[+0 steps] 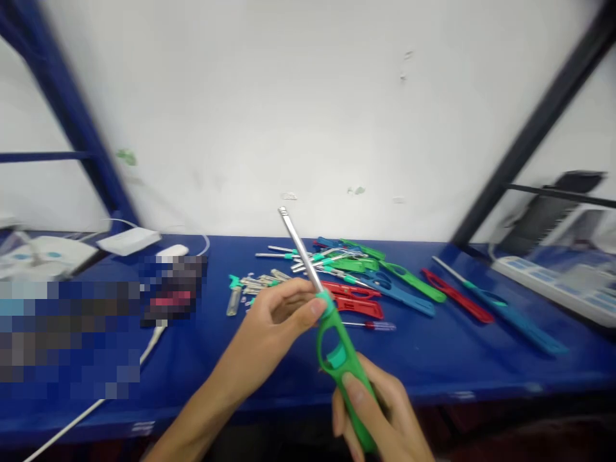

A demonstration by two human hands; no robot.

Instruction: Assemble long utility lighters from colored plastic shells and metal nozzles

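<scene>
A green long-necked lighter [353, 372] with a metal tube and a teal trigger tilts up in front of me, its tip pointing away and to the left. My left hand [283, 311] pinches it at the teal collar where the tube meets the body. Around the lower handle, my right hand [380, 404] is wrapped with the thumb on the green body. Behind them lie loose metal tubes with teal ends [317, 262], green body shells [414, 282], red body shells [353, 303] and blue body shells [404, 295]. A small screwdriver [380, 326] rests nearer to me.
Clear fuel tanks with teal tops [233, 298] sit left of the pile on the blue table [447, 356]. At right are a blue lighter [520, 321], a red shell [457, 296] and a power strip [558, 289]. White cables [91, 407] and a pixelated area lie left.
</scene>
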